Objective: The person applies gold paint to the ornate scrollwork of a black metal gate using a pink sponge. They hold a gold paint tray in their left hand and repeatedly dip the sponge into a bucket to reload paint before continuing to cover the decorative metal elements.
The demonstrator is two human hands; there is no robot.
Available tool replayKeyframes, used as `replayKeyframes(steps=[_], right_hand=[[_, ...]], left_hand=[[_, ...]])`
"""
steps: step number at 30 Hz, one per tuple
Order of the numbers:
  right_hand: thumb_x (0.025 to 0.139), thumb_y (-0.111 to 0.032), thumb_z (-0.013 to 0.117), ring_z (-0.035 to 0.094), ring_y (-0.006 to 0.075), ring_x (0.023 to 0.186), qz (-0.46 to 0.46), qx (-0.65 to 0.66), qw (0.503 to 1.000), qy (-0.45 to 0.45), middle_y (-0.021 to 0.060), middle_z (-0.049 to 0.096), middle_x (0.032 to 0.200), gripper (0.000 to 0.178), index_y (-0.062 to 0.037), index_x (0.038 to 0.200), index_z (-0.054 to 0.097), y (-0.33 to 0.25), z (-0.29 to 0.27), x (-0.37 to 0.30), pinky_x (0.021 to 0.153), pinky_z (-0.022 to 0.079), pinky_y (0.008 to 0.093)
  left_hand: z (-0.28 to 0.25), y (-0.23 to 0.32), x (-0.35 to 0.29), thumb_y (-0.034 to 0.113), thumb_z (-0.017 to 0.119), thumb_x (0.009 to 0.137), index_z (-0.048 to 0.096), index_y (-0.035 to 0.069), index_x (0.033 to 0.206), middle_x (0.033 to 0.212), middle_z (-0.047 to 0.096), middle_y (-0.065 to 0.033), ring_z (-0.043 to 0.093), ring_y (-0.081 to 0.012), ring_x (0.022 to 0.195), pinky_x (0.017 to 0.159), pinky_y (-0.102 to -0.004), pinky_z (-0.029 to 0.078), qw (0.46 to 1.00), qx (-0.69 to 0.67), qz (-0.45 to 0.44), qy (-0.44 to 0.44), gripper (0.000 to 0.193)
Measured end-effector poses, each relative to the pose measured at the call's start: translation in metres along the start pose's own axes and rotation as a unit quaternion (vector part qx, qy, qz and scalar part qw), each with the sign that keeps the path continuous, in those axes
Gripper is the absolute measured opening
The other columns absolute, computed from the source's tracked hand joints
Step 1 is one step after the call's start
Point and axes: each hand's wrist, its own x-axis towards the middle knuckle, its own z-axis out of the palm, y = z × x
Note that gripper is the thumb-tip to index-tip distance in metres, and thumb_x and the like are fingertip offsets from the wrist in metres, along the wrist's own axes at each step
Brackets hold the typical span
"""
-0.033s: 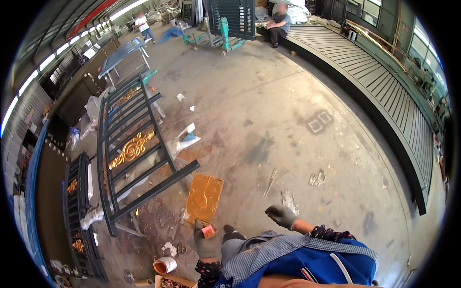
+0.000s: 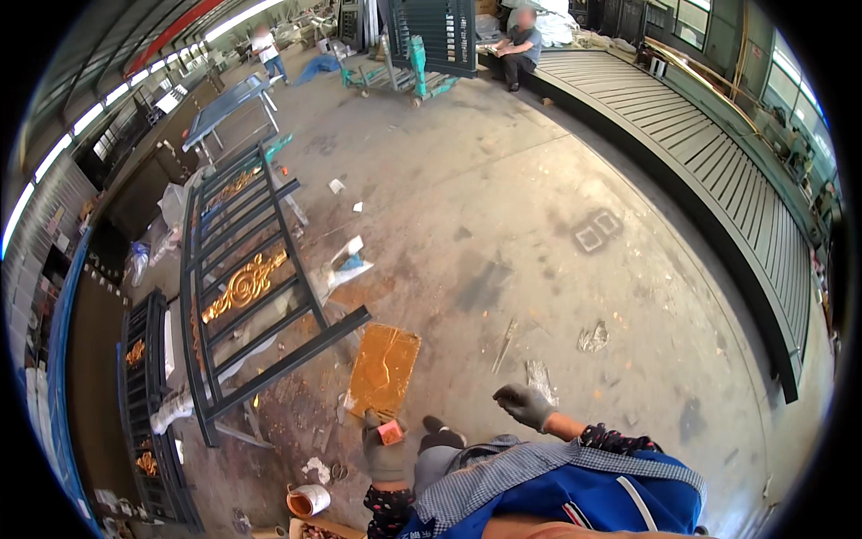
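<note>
My left hand (image 2: 386,456), in a grey glove, is closed around a small pink-red block (image 2: 390,433), perhaps a sponge; its exact kind is unclear. Just beyond its fingers in the picture lies a flat rectangular board (image 2: 386,370) with a golden-brown, smeared surface. Whether the hand touches the board cannot be seen. My right hand (image 2: 527,406), also gloved, hangs out to the right above the floor. Its fingers are loosely bent, with nothing visible in them. A white can (image 2: 309,499), stained orange-brown inside, stands to the left of my left forearm.
A dark metal railing panel (image 2: 260,346) with gold ornaments rests on supports at the left. Scissors (image 2: 339,471) and crumpled scraps lie near the can. A long slatted dark panel (image 2: 718,171) runs along the right. Two people (image 2: 516,49) (image 2: 267,54) are far off.
The view has shifted very slightly, and more of my shoe shows beside my left hand. Both hands hold nearly the same pose and place.
</note>
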Motion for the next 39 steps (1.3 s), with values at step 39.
replayKeyframes(steps=[39], right_hand=[[0.089,-0.017,0.060,0.064,0.0320,0.088,-0.160,-0.022,0.987,0.000,0.0105,0.065,0.095,0.014,-0.0114,0.102,0.063,0.104,-0.314,0.482,0.073,0.051,0.0415]], left_hand=[[0.342,-0.146,0.469,0.041,0.049,0.096,0.061,0.009,0.097,0.078,0.064,-0.0070,0.060,-0.0201,0.064,0.053,-0.0316,0.047,0.996,0.078,-0.033,-0.041,0.034]])
